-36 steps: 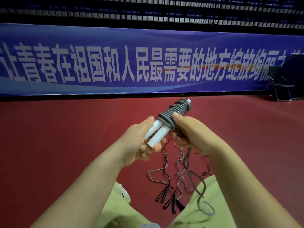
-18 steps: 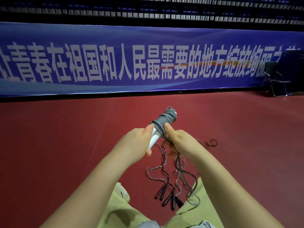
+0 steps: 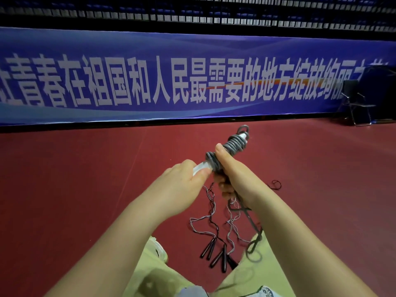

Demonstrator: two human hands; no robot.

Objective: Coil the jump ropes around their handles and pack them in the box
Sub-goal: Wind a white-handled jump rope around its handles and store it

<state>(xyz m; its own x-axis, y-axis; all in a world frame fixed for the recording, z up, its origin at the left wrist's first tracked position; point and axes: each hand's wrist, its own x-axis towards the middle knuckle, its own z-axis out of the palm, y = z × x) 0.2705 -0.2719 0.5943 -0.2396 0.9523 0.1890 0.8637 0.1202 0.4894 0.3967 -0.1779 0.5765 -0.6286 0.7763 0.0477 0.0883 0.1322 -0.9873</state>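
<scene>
Left hand [image 3: 182, 181] gripping white handles [image 3: 201, 167], right hand [image 3: 233, 181] clasping coiled grey rope [image 3: 232, 145]; loose black-handled ropes [image 3: 216, 251] on red floor [image 3: 85, 179] below

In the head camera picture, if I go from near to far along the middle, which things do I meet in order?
Black rope handles on the red floor → left hand → grey rope coil on the white handles → blue banner → dark seating.
</scene>
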